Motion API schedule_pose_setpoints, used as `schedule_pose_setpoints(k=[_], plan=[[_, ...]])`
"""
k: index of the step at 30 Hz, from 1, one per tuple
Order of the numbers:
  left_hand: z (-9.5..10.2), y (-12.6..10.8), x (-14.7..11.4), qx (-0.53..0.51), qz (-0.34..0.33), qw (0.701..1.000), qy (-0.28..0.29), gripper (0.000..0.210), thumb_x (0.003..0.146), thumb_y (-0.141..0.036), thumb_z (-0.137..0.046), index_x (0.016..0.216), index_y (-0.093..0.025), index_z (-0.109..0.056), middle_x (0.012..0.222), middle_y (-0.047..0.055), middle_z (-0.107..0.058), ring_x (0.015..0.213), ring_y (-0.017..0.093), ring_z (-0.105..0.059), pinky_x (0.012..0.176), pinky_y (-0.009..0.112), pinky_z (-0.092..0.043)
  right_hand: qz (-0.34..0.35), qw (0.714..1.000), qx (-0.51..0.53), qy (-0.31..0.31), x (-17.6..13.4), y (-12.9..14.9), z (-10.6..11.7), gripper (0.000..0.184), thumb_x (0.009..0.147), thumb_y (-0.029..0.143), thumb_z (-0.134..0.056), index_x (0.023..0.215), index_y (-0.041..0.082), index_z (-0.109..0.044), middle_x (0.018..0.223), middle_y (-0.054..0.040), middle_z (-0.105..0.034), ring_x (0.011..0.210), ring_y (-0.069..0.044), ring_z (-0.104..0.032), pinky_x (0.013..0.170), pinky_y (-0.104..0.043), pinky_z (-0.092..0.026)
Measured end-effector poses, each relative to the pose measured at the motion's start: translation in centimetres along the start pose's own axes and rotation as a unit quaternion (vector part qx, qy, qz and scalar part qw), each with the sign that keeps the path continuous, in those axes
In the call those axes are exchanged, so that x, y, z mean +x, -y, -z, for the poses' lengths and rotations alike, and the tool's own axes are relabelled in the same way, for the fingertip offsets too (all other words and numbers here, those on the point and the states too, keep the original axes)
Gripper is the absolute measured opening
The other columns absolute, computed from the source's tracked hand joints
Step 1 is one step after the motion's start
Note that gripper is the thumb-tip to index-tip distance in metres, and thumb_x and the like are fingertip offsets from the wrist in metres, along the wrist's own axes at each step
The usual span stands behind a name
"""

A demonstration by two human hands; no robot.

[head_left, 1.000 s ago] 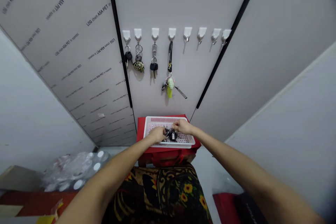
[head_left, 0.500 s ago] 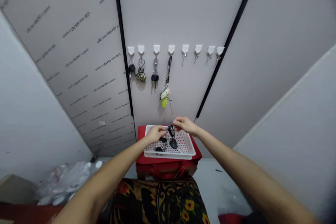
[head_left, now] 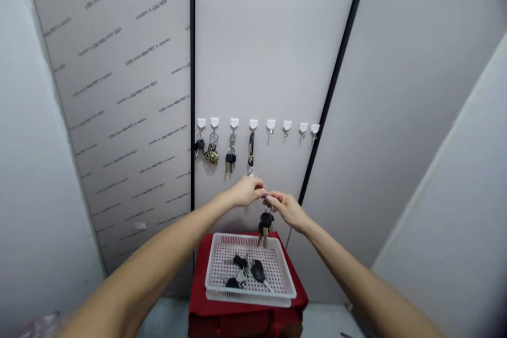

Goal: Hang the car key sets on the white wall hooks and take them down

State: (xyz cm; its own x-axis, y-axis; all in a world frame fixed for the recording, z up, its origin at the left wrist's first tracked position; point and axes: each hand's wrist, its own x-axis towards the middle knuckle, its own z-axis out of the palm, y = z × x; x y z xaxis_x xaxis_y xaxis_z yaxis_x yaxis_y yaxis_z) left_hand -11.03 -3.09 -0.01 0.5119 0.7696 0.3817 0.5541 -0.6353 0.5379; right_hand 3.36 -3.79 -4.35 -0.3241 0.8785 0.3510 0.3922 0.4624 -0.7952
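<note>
Between both hands, above the far right part of a white perforated basket [head_left: 273, 301], hangs a bunch of keys [head_left: 265, 224] with black heads. My left hand [head_left: 247, 191] pinches at the top of its ring, and my right hand [head_left: 285, 208] grips the ring from the other side. The fingertips meet and hide most of the ring. Inside the basket lie a black car key [head_left: 258, 271] and more black-headed keys [head_left: 240, 261]. Behind my left hand, a black strap [head_left: 251, 149] hangs from a hook; what dangles below it is mostly hidden.
A row of white hooks runs along the wall panel. Key bunches hang on the left ones, including keys with a round brass-coloured charm [head_left: 211, 156]. Bare hooks [head_left: 287, 127] continue to the right. Under the basket stands a red box [head_left: 200, 298].
Both hands have risen from the basket, lifting the bunch of keys out of it. The view has tilted upward, so the hooks and basket appear lower.
</note>
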Motion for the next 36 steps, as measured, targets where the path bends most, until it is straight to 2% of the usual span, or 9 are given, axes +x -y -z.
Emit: schedule_pose_setpoints(k=[4, 8, 11, 16, 22, 28, 30, 33, 36], plan=[[0.7, -0.3, 2.4, -0.158, 0.052, 0.979, -0.116, 0.030, 0.065, -0.017, -0.039, 0.095, -0.013, -0.043, 0.064, 0.000, -0.053, 0.054, 0.005, -0.047, 0.049, 0.016, -0.036, 0.007, 0.986, -0.012, -0.169, 3.1, 2.5, 2.6, 0.025, 0.061, 0.034, -0.043, 0.069, 0.013, -0.053, 0.056, 0.0003, -0.051, 0.047, -0.007, -0.041, 0.046, -0.019, -0.033], [0.3, 0.3, 3.9, -0.176, 0.094, 0.971, -0.131, 0.031, 0.064, -0.017, -0.041, 0.095, -0.013, -0.043, 0.068, 0.002, -0.054, 0.055, 0.005, -0.049, 0.051, 0.017, -0.038, 0.029, 0.931, -0.078, -0.354, 7.5, 4.8, 4.4, 0.026, 0.059, 0.036, -0.045, 0.067, 0.013, -0.054, 0.057, -0.0019, -0.054, 0.050, -0.009, -0.045, 0.050, -0.021, -0.034], [0.0, 0.6, 4.4, -0.143, 0.102, 0.975, -0.135, 0.029, 0.063, -0.016, -0.043, 0.092, -0.012, -0.046, 0.069, 0.003, -0.055, 0.056, 0.006, -0.048, 0.054, 0.018, -0.039, 0.023, 0.904, -0.124, -0.408, 10.4, 5.6, 4.8, 0.027, 0.058, 0.037, -0.044, 0.066, 0.013, -0.055, 0.061, -0.0049, -0.057, 0.055, -0.013, -0.048, 0.054, -0.024, -0.036], [0.1, 0.9, 4.5, -0.104, 0.088, 0.980, -0.144, 0.025, 0.062, -0.018, -0.045, 0.086, -0.013, -0.051, 0.074, 0.003, -0.056, 0.061, 0.007, -0.049, 0.061, 0.020, -0.039, -0.024, 0.891, -0.183, -0.415, 12.7, 5.8, 4.4, 0.023, 0.057, 0.035, -0.045, 0.065, 0.016, -0.055, 0.065, -0.0064, -0.058, 0.062, -0.016, -0.051, 0.057, -0.026, -0.036], [-1.1, 2.8, 3.2, -0.118, 0.116, 0.977, -0.132, 0.024, 0.062, -0.016, -0.045, 0.085, -0.011, -0.051, 0.076, 0.004, -0.057, 0.062, 0.007, -0.049, 0.062, 0.020, -0.040, -0.071, 0.889, -0.217, -0.396, 12.7, 4.5, 3.6, 0.023, 0.055, 0.035, -0.047, 0.066, 0.016, -0.055, 0.065, -0.0065, -0.057, 0.066, -0.018, -0.051, 0.061, -0.031, -0.037], [-4.7, 5.8, 0.0, -0.134, 0.164, 0.973, -0.089, 0.024, 0.062, -0.013, -0.045, 0.084, -0.010, -0.052, 0.078, 0.004, -0.056, 0.066, 0.008, -0.050, 0.064, 0.020, -0.039, -0.010, 0.895, -0.231, -0.381, 12.4, 2.6, 4.0, 0.030, 0.059, 0.033, -0.045, 0.076, 0.010, -0.054, 0.074, -0.0079, -0.055, 0.070, -0.017, -0.050, 0.065, -0.033, -0.036], [-6.5, 6.9, -1.9, -0.123, 0.190, 0.973, -0.053, 0.026, 0.062, -0.014, -0.046, 0.087, -0.010, -0.051, 0.079, 0.004, -0.056, 0.066, 0.008, -0.050, 0.063, 0.019, -0.039, 0.031, 0.896, -0.234, -0.376, 11.3, 1.9, 4.1, 0.032, 0.062, 0.033, -0.042, 0.081, 0.009, -0.052, 0.077, -0.0079, -0.055, 0.070, -0.015, -0.049, 0.066, -0.033, -0.036], [-9.1, 8.5, -5.5, -0.059, 0.212, 0.975, 0.031, 0.027, 0.060, -0.016, -0.047, 0.087, -0.011, -0.052, 0.078, 0.003, -0.057, 0.067, 0.008, -0.050, 0.063, 0.019, -0.039, 0.072, 0.905, -0.253, -0.335, 7.4, 0.7, 3.1, 0.030, 0.065, 0.029, -0.039, 0.085, 0.010, -0.051, 0.081, -0.0070, -0.055, 0.068, -0.012, -0.049, 0.066, -0.029, -0.036], [-11.1, 9.5, -8.5, 0.038, 0.201, 0.970, 0.130, 0.027, 0.057, -0.017, -0.049, 0.083, -0.015, -0.054, 0.077, 0.001, -0.057, 0.068, 0.010, -0.050, 0.062, 0.019, -0.038, 0.034, 0.940, -0.281, -0.192, 1.9, -1.5, 0.4, 0.024, 0.063, 0.023, -0.042, 0.080, 0.012, -0.054, 0.075, -0.0042, -0.057, 0.062, -0.009, -0.050, 0.062, -0.023, -0.037]])
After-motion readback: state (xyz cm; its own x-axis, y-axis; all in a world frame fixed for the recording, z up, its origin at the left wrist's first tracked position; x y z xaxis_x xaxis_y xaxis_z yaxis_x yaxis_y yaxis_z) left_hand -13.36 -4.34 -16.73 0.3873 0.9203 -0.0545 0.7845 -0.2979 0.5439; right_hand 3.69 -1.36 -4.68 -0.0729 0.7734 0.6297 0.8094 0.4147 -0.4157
